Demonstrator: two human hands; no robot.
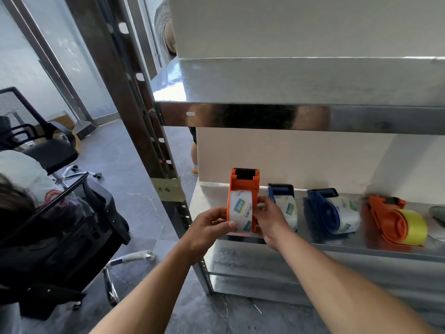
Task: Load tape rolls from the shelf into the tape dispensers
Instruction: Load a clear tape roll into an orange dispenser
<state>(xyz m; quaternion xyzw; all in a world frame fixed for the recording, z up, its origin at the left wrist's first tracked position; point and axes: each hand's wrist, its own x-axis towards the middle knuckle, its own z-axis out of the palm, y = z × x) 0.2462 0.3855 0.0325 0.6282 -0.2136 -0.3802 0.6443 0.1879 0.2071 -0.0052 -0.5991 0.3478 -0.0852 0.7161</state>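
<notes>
An orange tape dispenser (244, 184) stands upright at the left end of the metal shelf (277, 242), with a clear printed tape roll (240, 210) in it. My left hand (212, 225) grips the roll and the dispenser's left side, thumb on the tape. From the right, my right hand (269, 215) holds the dispenser with fingers curled around its edge. To the right on the shelf sit a blue dispenser (281, 198) and a second blue dispenser (325, 210), both with clear rolls. Farther right, another orange dispenser (385, 218) holds a yellow roll (413, 225).
A higher steel shelf (289, 116) overhangs the work area. The rack's upright post (149, 141) stands left of my hands. Black mesh office chairs (62, 227) crowd the floor at left. A greenish-white object (438, 220) lies at the shelf's far right edge. Someone's leg (193, 155) shows behind the rack.
</notes>
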